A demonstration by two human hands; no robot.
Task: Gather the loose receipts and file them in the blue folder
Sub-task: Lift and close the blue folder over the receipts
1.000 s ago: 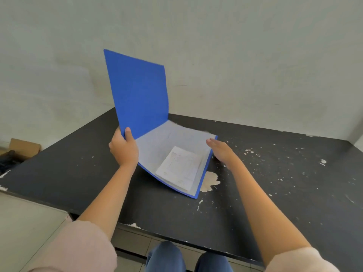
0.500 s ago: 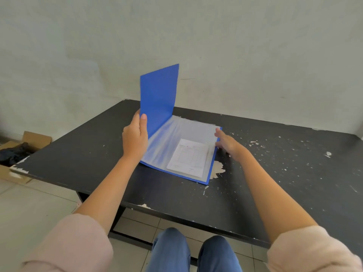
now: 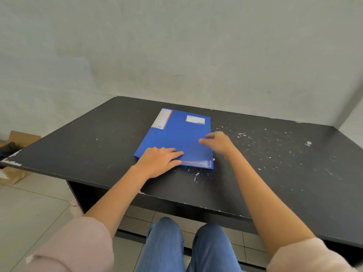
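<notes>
The blue folder (image 3: 180, 134) lies closed and flat on the black table (image 3: 275, 163), with a white label near its far edge. My left hand (image 3: 159, 161) rests flat on the folder's near left corner, fingers straight. Over the folder's right edge is my right hand (image 3: 216, 142), blurred, with its fingers loosely extended; whether it touches the cover I cannot tell. The receipts are hidden inside the folder; only clear sleeve edges show at its near edge.
The table top is scuffed with white paint chips, most to the right of the folder. A wall stands close behind the table. A cardboard box (image 3: 21, 138) with dark contents sits on the tiled floor at the left. My knees are below the table's front edge.
The raised front cover has come down and the folder is now closed. My left hand went from gripping the cover to lying flat on it. My right hand moved onto the folder's right side.
</notes>
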